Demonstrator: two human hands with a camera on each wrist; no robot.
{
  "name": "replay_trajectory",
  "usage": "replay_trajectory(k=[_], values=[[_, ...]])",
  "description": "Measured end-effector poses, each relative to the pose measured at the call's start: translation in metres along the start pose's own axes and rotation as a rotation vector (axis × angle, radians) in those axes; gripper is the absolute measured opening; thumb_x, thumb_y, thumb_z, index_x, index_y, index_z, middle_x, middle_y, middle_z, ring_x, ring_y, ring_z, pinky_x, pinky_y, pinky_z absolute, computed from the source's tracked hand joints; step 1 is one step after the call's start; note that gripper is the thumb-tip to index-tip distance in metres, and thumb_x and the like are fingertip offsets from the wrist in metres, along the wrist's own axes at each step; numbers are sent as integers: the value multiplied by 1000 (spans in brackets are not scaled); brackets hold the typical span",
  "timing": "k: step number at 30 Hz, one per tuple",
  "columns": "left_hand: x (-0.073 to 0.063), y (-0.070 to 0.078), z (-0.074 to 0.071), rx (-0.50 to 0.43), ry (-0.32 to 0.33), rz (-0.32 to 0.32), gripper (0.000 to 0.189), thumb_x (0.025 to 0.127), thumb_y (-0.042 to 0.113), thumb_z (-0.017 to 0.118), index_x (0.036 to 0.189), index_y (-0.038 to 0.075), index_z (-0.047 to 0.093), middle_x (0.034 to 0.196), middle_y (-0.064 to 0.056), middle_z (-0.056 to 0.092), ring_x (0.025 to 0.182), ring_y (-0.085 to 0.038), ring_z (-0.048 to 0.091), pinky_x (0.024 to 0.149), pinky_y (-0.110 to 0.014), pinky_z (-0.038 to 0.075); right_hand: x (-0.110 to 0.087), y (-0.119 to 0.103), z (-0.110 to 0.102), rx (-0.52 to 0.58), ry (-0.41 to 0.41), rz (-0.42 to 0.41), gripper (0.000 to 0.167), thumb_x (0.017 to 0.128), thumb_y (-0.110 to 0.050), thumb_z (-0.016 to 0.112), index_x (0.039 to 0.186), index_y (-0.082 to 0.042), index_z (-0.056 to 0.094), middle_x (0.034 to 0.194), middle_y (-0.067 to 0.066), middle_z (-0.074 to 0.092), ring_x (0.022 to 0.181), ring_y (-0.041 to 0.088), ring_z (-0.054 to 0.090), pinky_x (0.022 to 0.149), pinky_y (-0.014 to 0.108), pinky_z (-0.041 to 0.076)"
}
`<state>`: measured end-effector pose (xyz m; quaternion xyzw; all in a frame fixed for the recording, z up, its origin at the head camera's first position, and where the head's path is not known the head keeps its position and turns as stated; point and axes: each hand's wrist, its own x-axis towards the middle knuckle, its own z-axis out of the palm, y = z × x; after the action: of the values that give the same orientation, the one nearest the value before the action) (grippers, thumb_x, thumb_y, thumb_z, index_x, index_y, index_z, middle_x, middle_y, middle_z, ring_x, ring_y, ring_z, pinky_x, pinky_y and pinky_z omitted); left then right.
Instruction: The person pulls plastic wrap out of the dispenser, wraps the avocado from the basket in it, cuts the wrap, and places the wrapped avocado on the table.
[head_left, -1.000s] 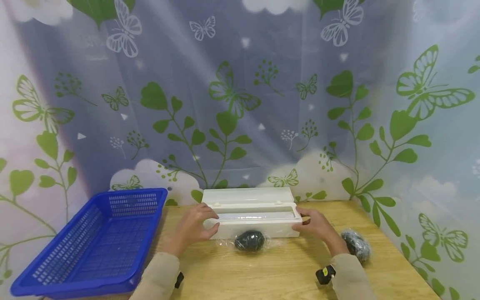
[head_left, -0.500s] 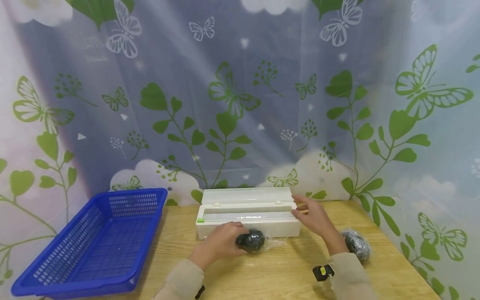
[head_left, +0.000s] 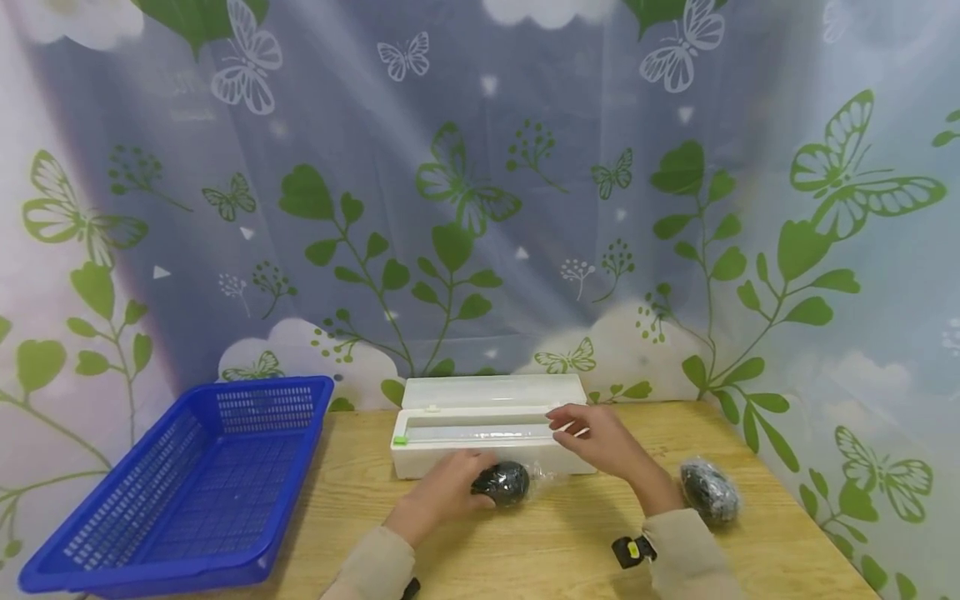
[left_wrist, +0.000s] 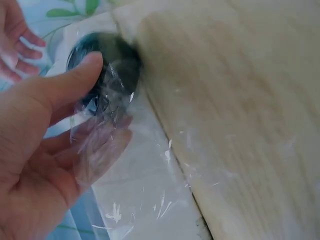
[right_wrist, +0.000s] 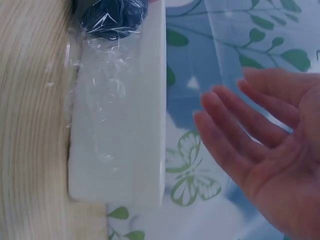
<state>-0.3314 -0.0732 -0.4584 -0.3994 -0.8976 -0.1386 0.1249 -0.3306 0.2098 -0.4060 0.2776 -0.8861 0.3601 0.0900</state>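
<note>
A dark, egg-shaped object (head_left: 501, 483), partly covered in clear cling film (right_wrist: 107, 85), lies in front of a white cling film dispenser (head_left: 487, 458). My left hand (head_left: 442, 492) holds it, with the thumb (left_wrist: 80, 75) on one side and the fingers behind the loose film. Over the dispenser's right end hovers my right hand (head_left: 596, 437). Its fingers are loosely bent and hold nothing. The dispenser's lid (head_left: 495, 392) stands raised at the back, and a roll of film shows inside. A green slider (head_left: 401, 440) sits at its left end.
A blue plastic basket (head_left: 273, 500) stands at the left of the wooden table (head_left: 555, 550). Toward the right lies another dark object wrapped in film (head_left: 708, 492). A printed curtain (head_left: 525, 275) hangs close behind the dispenser.
My left hand has moved from the dispenser's left end to the dark object and taken hold of it. My right hand has let go of the right end and shifted left above the dispenser.
</note>
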Motion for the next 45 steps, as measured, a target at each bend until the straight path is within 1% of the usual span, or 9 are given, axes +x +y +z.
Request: replay_trajectory(k=[8, 14, 18, 23, 25, 28, 32, 37, 45], values=[[-5, 1, -17, -228, -161, -37, 36, 81, 13, 87, 114, 9, 75, 103, 0, 77, 91, -6, 67, 81, -21, 56, 5, -21, 21, 97, -367, -10, 28, 96, -9, 71, 123, 0, 71, 123, 20, 72, 101, 27, 74, 85, 25, 61], [-12, 0, -28, -361, -268, -57, 35, 82, 5, 85, 116, 5, 76, 105, -5, 78, 89, -12, 71, 79, -24, 59, 5, -32, 46, 87, -484, -63, 30, 94, -7, 74, 124, -2, 72, 124, 15, 74, 98, 21, 75, 83, 21, 59], [-16, 1, -34, -366, -300, -121, 37, 84, 5, 83, 120, 7, 75, 111, -6, 78, 98, -17, 73, 88, -31, 60, 4, -33, 55, 59, -474, -90, 31, 94, -8, 74, 124, -3, 72, 120, 13, 75, 97, 20, 75, 81, 20, 59], [-15, 2, -36, -226, -179, -120, 40, 87, 9, 81, 126, 9, 73, 126, -4, 74, 121, -25, 67, 106, -42, 54, 4, -31, 60, 41, -439, -61, 31, 91, -10, 77, 120, -2, 74, 103, 11, 78, 83, 12, 73, 72, 18, 57], [-14, 2, -36, -192, -105, -104, 34, 87, 9, 81, 120, 8, 75, 119, -5, 75, 114, -24, 68, 101, -41, 56, 4, -30, 61, 17, -426, -63, 29, 90, -12, 78, 116, 0, 75, 96, 10, 78, 78, 8, 71, 70, 18, 57], [-13, 3, -38, -174, -46, -104, 12, 87, 10, 81, 99, 10, 78, 91, 0, 74, 85, -13, 67, 78, -28, 57, 3, -31, 62, -14, -409, -56, 27, 89, -17, 80, 108, 1, 76, 88, 6, 79, 73, 3, 69, 67, 18, 56], [-14, 6, -38, -189, -73, -160, 7, 87, 14, 81, 84, 12, 75, 76, 4, 68, 69, -6, 59, 63, -21, 49, 3, -33, 64, -18, -392, -13, 22, 87, -20, 82, 96, 0, 78, 77, 3, 77, 61, -1, 63, 60, 18, 53], [-16, 8, -35, -246, -106, -186, 11, 91, 14, 77, 98, 7, 76, 93, -6, 76, 81, -15, 71, 71, -24, 56, 3, -36, 64, -28, -382, 3, 17, 86, -22, 83, 84, -5, 79, 70, -1, 74, 56, -2, 58, 54, 18, 51], [-14, 5, -31, -334, -140, -171, 21, 93, 18, 76, 110, 7, 76, 105, -9, 78, 83, -10, 72, 74, -18, 56, 3, -33, 60, -31, -372, 5, 17, 84, -19, 85, 82, -7, 74, 75, 2, 74, 64, 2, 63, 61, 19, 53]])
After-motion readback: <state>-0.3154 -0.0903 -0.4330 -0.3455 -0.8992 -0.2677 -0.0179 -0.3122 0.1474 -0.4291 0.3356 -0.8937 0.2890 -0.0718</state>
